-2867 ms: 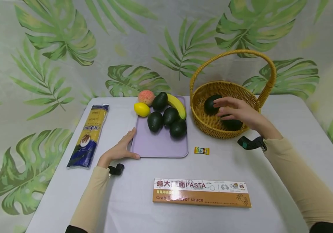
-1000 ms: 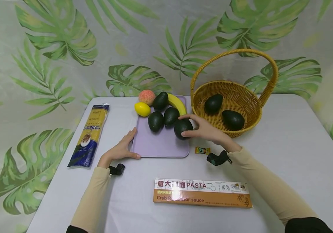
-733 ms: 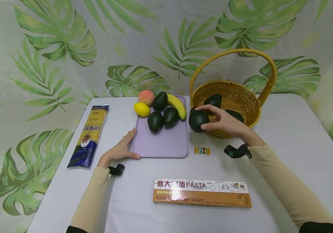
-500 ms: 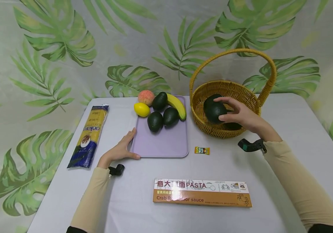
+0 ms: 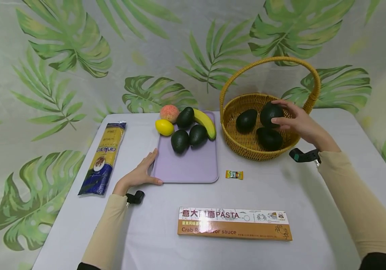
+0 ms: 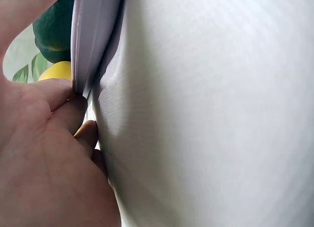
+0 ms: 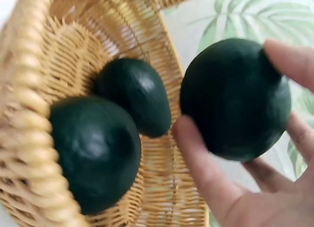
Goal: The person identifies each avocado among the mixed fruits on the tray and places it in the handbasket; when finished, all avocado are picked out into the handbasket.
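My right hand (image 5: 299, 123) grips a dark green avocado (image 5: 269, 115) between thumb and fingers, over the right part of the wicker basket (image 5: 247, 153). In the right wrist view the held avocado (image 7: 230, 97) shows above the basket's weave, with two more avocados lying inside: one at the left (image 5: 246, 120), one at the front (image 5: 270, 139). At the near left corner of the lilac tray (image 5: 186, 168) rests my left hand (image 5: 139, 173), fingers along its left side and thumb at the front edge. Three avocados (image 5: 180, 141) remain on the tray beside a banana (image 5: 205, 123).
A lemon (image 5: 164, 127) and a peach (image 5: 169, 113) sit at the tray's back left. Farther left lies a pasta bag (image 5: 103, 157). A small candy packet (image 5: 234, 174) is between tray and basket, and a pasta box (image 5: 234, 224) lies in front. The basket's tall handle (image 5: 270, 60) arches overhead.
My right hand went from the basket to the tray, took the front right avocado and carried it right into the basket's area. My left hand has stayed at the tray corner.
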Tool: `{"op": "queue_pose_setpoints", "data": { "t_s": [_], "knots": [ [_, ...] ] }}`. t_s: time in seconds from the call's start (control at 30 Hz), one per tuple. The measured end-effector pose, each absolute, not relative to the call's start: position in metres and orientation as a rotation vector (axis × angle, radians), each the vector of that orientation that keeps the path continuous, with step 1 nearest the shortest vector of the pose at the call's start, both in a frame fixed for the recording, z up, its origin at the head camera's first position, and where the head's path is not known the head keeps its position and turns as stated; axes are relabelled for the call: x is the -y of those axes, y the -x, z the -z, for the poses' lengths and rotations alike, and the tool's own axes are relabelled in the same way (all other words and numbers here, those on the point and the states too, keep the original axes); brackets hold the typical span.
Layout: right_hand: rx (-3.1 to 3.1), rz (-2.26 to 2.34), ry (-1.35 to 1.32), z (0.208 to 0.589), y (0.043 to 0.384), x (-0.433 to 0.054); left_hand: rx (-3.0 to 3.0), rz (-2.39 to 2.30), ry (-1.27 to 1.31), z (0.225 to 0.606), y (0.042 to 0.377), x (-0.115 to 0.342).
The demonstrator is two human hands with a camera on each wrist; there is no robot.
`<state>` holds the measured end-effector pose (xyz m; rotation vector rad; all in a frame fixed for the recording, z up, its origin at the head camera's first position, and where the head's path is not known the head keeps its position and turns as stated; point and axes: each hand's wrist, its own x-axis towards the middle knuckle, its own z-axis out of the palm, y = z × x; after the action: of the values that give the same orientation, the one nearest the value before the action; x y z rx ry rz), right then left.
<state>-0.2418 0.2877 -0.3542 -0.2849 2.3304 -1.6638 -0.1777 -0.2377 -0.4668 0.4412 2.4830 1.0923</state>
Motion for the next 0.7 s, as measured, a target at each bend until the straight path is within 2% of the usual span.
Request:
{"op": "queue_pose_setpoints", "data": {
  "t_s": [0.27, 0.7],
  "knots": [
    [-2.395, 1.469, 0.168, 0.355, 0.266, -0.287, -2.494, -1.067, -0.445, 0.468, 0.178, 0.238],
    [-2.303, 1.450, 0.042, 0.370, 0.297, -0.279, -2.495, -1.059, -0.458, 0.467, 0.177, 0.238]
  ]
}}
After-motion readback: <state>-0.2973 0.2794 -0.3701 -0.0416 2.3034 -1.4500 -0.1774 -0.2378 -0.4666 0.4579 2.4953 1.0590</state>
